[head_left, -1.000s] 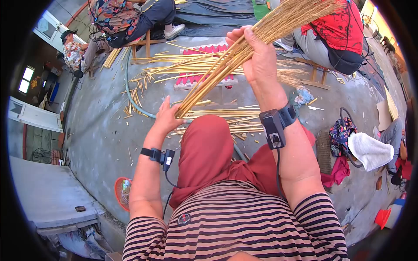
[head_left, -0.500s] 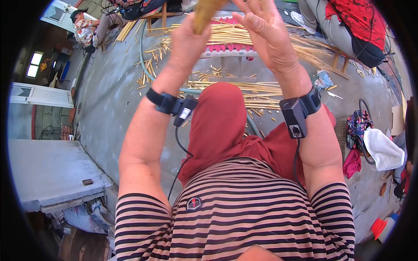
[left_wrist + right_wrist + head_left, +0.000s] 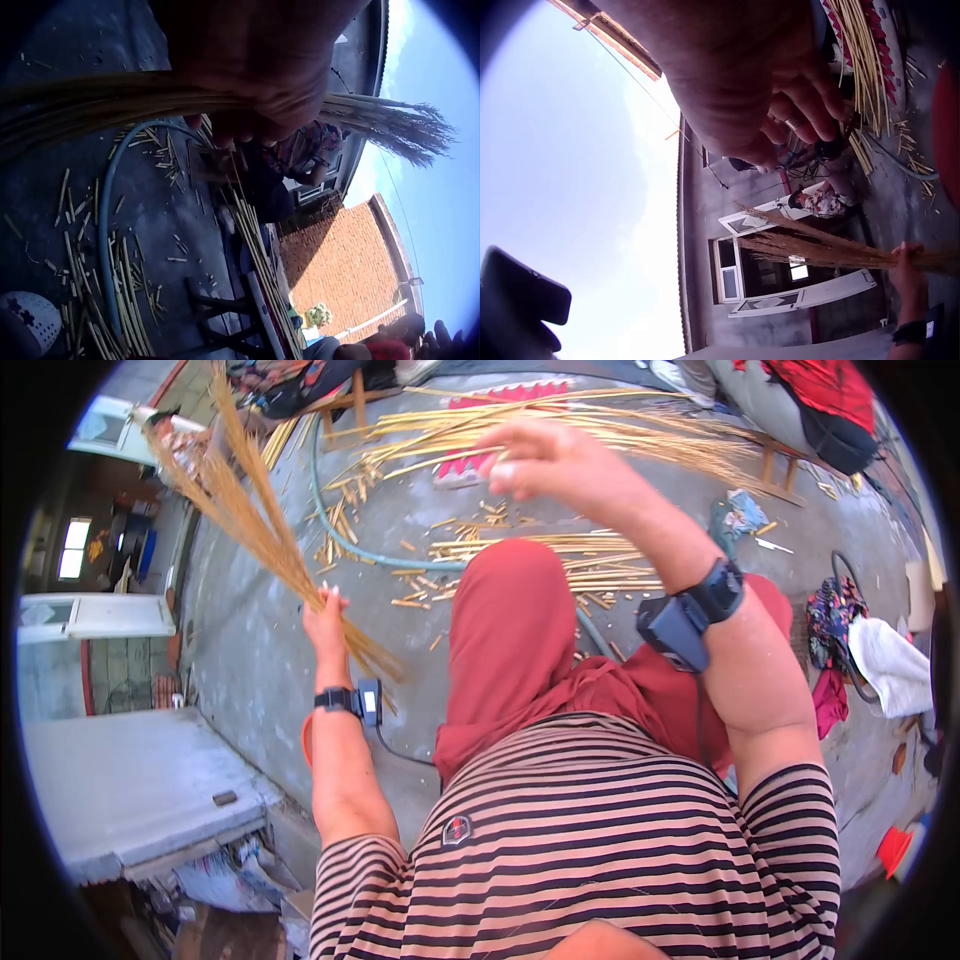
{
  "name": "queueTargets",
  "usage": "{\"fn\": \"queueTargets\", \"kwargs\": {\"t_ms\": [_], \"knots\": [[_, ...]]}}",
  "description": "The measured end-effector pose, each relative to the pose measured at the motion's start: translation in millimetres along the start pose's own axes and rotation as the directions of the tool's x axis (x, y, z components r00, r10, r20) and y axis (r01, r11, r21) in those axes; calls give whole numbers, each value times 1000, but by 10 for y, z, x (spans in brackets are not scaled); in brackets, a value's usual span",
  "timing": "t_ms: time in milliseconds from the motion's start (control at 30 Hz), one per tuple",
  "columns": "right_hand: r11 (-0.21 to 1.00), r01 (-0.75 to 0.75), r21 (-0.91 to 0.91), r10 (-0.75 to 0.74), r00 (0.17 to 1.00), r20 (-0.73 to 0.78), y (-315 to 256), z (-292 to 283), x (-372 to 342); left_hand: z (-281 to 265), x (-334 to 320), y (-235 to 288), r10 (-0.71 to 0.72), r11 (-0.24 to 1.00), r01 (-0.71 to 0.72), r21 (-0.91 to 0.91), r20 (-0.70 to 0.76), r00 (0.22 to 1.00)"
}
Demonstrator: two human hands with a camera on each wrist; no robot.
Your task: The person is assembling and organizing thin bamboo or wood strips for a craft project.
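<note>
My left hand [image 3: 327, 632] grips a bundle of straw stalks [image 3: 290, 567] out to the left, feathery heads up and left, the other ends down and right. In the left wrist view the hand [image 3: 255, 67] wraps round the stalks [image 3: 97, 101], and the heads [image 3: 405, 131] stick out on its far side. My right hand [image 3: 570, 468] hangs empty above the floor, fingers loosely bent, apart from the bundle; the right wrist view shows this hand [image 3: 742, 82] with a ring, and the bundle [image 3: 817, 247] beyond it.
Long stalks [image 3: 610, 410] lie across a pink-and-white stand [image 3: 460, 468]. More cut stalks [image 3: 600, 547] and short pieces lie on the floor by my knees. A hose [image 3: 325, 510] curves at the left. Other people sit at the far side; a pale slab [image 3: 130, 780] stands at the left.
My right hand has let go of the bundle and moved away from it. My left hand, which was at its lower end, has swung it up, then out to the left.
</note>
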State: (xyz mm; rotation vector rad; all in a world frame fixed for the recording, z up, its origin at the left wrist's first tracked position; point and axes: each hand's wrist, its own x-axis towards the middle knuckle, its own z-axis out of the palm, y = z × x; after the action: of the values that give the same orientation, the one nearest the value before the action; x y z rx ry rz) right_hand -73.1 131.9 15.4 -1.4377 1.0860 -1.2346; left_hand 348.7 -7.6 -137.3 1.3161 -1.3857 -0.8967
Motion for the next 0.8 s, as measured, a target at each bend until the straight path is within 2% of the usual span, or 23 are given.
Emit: {"fn": "queueTargets", "kwargs": {"t_ms": [33, 100, 200, 267, 333, 400, 433, 500, 533, 600, 633, 667, 700, 733, 800], "knots": [[993, -82, -83, 86, 996, 37, 57, 11, 1, 144, -21, 53, 21, 1000, -22, 15, 18, 1000], [920, -111, -375, 155, 984, 88, 139, 59, -25, 403, -113, 318, 51, 997, -53, 56, 31, 998], [913, -128, -387, 175, 981, 88, 239, 166, -85, 901, -65, 962, 300, 943, -319, 91, 175, 938], [908, -164, -385, 201, 978, 57, 239, 217, -106, 1264, 5, 1459, 562, 700, -642, 313, 314, 765], [898, -147, -414, 180, 983, 42, 282, 259, -130, 1671, 193, 1682, 692, 399, -842, 362, 484, 536], [885, -72, -461, 152, 978, 140, 161, 289, -257, 2273, 426, 1625, 538, 225, -910, 349, 734, 414], [890, -23, -456, 115, 978, 175, 172, 281, -305, 2471, 511, 1527, 501, 226, -923, 312, 775, 385], [860, -9, -510, 139, 966, 217, 66, 271, -424, 2816, 651, 1328, 420, 230, -944, 237, 851, 316], [865, 0, -502, 127, 968, 218, 33, 290, -408, 2829, 667, 1293, 370, 259, -936, 239, 870, 325], [819, -46, -572, 244, 930, 274, -85, 243, -498, 3033, 746, 1228, 270, 314, -923, 221, 912, 310], [795, -67, -603, 304, 904, 300, -147, 236, -555, 3135, 770, 1203, 176, 384, -886, 258, 922, 345], [798, 15, -602, 219, 924, 313, -53, 252, -615, 3233, 787, 1173, 76, 447, -843, 300, 926, 370], [803, 23, -595, 215, 921, 326, -65, 240, -653, 3327, 812, 1148, -26, 501, -793, 346, 922, 386], [808, 31, -589, 211, 917, 338, -114, 219, -683, 3422, 852, 1115, -143, 494, -754, 433, 896, 420], [820, 56, -569, 183, 917, 354, -167, 192, -724, 3521, 1007, 810, 8, 446, -814, 372, 908, 420]]}}
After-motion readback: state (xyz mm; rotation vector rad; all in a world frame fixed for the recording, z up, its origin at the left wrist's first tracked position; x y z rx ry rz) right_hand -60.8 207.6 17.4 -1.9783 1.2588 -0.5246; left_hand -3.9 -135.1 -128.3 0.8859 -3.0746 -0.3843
